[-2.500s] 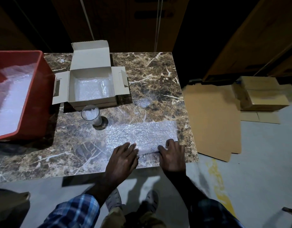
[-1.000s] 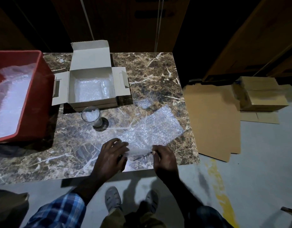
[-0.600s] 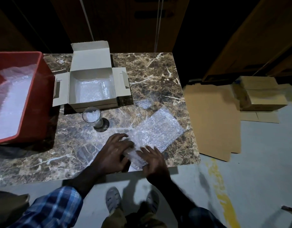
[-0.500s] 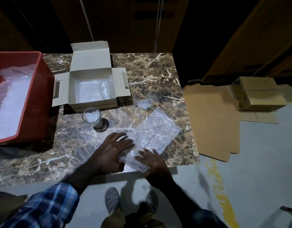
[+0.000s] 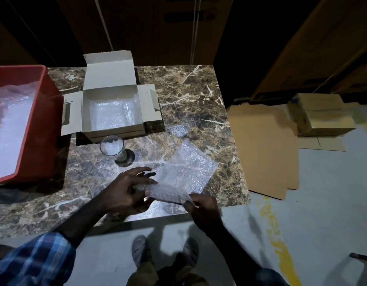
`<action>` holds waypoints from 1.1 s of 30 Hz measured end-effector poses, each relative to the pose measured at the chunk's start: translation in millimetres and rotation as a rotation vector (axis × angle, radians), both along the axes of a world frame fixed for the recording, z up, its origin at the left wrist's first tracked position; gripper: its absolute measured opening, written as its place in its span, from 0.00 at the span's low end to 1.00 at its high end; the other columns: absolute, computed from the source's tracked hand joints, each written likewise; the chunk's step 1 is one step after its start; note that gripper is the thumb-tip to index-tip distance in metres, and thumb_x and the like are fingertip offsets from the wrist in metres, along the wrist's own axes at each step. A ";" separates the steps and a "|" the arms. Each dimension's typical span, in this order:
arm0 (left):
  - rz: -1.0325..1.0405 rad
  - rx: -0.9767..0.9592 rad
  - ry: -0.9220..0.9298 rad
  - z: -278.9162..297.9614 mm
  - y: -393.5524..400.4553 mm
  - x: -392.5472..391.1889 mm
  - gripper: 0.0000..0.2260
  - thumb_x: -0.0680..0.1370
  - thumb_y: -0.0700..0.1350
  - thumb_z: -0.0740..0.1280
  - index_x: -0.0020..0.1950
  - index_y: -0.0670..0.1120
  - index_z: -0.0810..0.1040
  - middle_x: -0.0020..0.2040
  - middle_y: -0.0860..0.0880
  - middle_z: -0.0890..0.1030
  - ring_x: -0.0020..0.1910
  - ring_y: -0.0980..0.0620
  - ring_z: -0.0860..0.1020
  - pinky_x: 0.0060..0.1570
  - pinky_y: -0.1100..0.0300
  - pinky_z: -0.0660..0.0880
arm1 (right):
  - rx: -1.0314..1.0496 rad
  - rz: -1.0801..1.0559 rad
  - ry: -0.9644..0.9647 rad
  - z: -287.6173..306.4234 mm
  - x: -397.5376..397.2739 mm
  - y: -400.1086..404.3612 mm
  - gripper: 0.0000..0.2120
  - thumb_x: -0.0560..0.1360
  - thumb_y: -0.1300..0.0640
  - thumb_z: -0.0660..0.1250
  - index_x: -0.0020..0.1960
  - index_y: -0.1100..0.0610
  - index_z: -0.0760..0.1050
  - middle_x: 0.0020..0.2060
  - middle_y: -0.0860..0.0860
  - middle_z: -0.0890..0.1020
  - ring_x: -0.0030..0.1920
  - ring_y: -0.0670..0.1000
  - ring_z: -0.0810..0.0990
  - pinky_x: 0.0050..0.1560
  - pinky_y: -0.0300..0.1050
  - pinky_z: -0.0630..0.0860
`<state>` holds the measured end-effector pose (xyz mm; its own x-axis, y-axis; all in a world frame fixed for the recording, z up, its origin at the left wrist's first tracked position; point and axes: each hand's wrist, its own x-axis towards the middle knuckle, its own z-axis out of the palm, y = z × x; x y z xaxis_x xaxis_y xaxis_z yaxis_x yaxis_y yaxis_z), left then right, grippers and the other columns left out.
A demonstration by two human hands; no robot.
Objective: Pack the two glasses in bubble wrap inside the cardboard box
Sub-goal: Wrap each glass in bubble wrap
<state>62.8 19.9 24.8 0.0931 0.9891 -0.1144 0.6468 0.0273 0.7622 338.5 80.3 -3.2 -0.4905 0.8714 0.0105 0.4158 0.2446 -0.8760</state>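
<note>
1. The bubble wrap sheet [image 5: 184, 172], flat under both palms earlier, is now lifted at its near edge: the left hand [image 5: 124, 193] and right hand [image 5: 201, 205] pinch it.
2. One glass [image 5: 112, 146] stands bare, left of the sheet.
3. The cardboard box [image 5: 112, 112] beyond already holds a wrapped bundle (presumably the other glass), so roughly half remains.

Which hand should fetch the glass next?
Probably the left hand: the glass stands upright just beyond its fingers, on its side of the table. The right hand pinches the bubble wrap at its near edge and would have to cross over.
</note>
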 end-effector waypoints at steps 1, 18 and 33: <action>0.028 -0.039 -0.046 0.5 2.0 0.7 0.17 0.74 0.55 0.69 0.61 0.55 0.83 0.67 0.56 0.78 0.69 0.62 0.72 0.65 0.64 0.70 | -0.091 -0.028 -0.002 1.8 0.4 0.9 0.20 0.72 0.44 0.66 0.27 0.53 0.69 0.23 0.45 0.66 0.26 0.42 0.63 0.31 0.41 0.60; 0.358 -0.058 -0.111 -24.3 88.9 71.9 0.07 0.82 0.49 0.65 0.47 0.48 0.76 0.31 0.48 0.80 0.32 0.50 0.79 0.39 0.51 0.74 | -0.616 -0.584 0.078 9.2 4.5 33.5 0.17 0.77 0.57 0.69 0.30 0.56 0.70 0.24 0.51 0.62 0.30 0.51 0.62 0.39 0.49 0.62; 0.344 0.041 0.248 -26.8 111.1 87.8 0.10 0.84 0.52 0.62 0.52 0.45 0.73 0.35 0.42 0.78 0.34 0.40 0.77 0.34 0.50 0.74 | -0.332 -0.587 -0.474 15.4 -12.9 52.9 0.17 0.83 0.50 0.59 0.40 0.60 0.67 0.42 0.64 0.79 0.47 0.63 0.79 0.41 0.48 0.63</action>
<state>150.5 131.0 -2.0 -0.2682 0.9620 -0.0513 0.7696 0.2460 0.5893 325.6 133.1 12.2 0.1582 0.9088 -0.3860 0.7390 -0.3682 -0.5642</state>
